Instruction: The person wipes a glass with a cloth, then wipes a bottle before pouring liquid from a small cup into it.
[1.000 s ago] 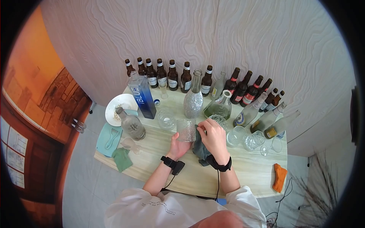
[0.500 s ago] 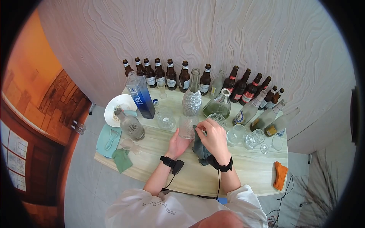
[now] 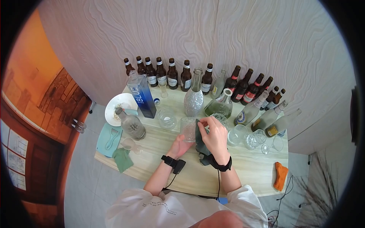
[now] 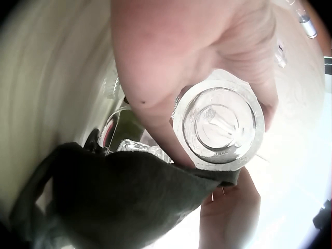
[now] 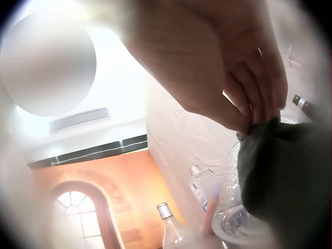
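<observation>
My left hand (image 3: 178, 146) grips a clear textured drinking glass (image 3: 188, 131) above the middle of the table. In the left wrist view the round base of the glass (image 4: 218, 127) faces the camera, with left-hand fingers around its sides. My right hand (image 3: 215, 140) pinches a dark grey-green cloth (image 3: 200, 141) at the glass's right side, by the rim. Most of the cloth hangs below the pinching fingertips (image 5: 241, 124), covering part of the glass in the right wrist view. A silver-textured bottle (image 3: 194, 102) stands just behind the glass.
Brown beer bottles (image 3: 172, 74) line the wall. A blue bottle (image 3: 143, 97), a clear bottle (image 3: 133, 127) and a white plate (image 3: 112, 111) stand left. Several glasses (image 3: 237, 135) and a green-tinted decanter (image 3: 220, 107) stand right. An orange cloth (image 3: 281, 176) lies near the right edge.
The cloth has shifted slightly up along the glass's right side, and more of it shows spread out beneath the right fingers. Both hands keep their holds, with the glass nearly in place.
</observation>
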A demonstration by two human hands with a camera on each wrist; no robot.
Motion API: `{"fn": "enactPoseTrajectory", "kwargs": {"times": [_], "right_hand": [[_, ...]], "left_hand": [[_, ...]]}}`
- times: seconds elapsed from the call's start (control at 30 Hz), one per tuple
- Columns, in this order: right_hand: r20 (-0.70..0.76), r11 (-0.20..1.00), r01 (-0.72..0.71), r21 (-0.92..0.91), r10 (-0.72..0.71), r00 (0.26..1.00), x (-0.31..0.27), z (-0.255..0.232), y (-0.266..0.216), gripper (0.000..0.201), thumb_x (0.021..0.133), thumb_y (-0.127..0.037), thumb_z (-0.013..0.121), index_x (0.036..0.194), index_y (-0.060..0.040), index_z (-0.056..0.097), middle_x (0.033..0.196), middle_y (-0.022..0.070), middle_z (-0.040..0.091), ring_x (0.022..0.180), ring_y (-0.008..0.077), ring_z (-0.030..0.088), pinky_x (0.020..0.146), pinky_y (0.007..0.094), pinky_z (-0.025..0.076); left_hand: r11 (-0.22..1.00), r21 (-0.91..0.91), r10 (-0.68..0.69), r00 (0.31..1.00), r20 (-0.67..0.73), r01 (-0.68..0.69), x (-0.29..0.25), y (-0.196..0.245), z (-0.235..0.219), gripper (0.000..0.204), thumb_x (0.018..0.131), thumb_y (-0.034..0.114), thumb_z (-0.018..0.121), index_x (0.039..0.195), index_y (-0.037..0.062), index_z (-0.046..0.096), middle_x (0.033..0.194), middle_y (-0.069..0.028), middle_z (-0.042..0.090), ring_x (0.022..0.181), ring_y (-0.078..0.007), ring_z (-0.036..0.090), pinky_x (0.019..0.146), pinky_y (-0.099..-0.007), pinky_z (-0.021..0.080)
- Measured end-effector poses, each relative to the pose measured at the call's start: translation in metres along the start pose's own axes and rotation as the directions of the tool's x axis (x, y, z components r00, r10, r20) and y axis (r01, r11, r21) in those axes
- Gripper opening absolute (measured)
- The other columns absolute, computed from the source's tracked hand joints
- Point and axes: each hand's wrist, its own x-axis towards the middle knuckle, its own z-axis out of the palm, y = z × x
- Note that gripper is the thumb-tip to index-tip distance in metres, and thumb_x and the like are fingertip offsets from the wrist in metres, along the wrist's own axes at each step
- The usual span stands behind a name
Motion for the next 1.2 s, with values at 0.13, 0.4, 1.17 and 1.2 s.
{"fn": "enactPoseTrajectory", "kwargs": {"times": [0.13,0.4,1.17,1.2], "right_hand": [[-0.005,0.999,-0.046,-0.014,0.046,0.999,0.001,0.002,0.003,0.010,0.092,-0.008,0.079,0.098,-0.0042,0.072,0.091,0.0095,0.074,0.079,0.0291,0.073,0.068,0.0416,0.055],[0.207,0.987,0.155,-0.032,-0.145,0.967,-0.006,0.008,0.007,0.011,0.090,-0.012,0.079,0.097,-0.0054,0.075,0.089,0.0101,0.073,0.084,0.0329,0.072,0.072,0.0438,0.056],[-0.031,0.993,0.102,-0.057,-0.104,0.994,0.002,0.000,0.005,0.008,0.091,-0.009,0.079,0.095,-0.0062,0.073,0.089,0.0082,0.071,0.083,0.0309,0.071,0.070,0.0420,0.056],[-0.022,0.993,0.104,-0.057,-0.105,0.994,0.002,0.001,0.004,0.008,0.091,-0.009,0.079,0.095,-0.0063,0.073,0.089,0.0081,0.071,0.083,0.0307,0.071,0.070,0.0419,0.056]], "left_hand": [[1.000,-0.007,0.013,1.000,-0.009,-0.013,-0.002,0.008,0.016,0.104,0.085,0.059,0.080,0.165,0.0085,0.037,0.163,-0.0094,0.050,0.152,-0.0285,0.046,0.127,-0.0492,0.034],[0.994,-0.045,0.099,0.992,-0.079,-0.103,0.002,0.008,0.016,0.085,0.103,0.063,0.058,0.163,0.0067,0.038,0.162,-0.0122,0.050,0.152,-0.0298,0.045,0.126,-0.0511,0.035],[0.998,-0.047,0.035,0.999,0.024,-0.033,-0.003,0.003,0.004,0.121,0.078,0.068,0.085,0.168,0.0053,0.033,0.169,-0.0080,0.043,0.157,-0.0245,0.038,0.133,-0.0446,0.025],[0.998,-0.055,0.044,0.999,0.010,-0.043,-0.003,0.003,0.003,0.121,0.078,0.068,0.085,0.168,0.0055,0.033,0.169,-0.0076,0.043,0.157,-0.0245,0.038,0.132,-0.0446,0.025]]}}
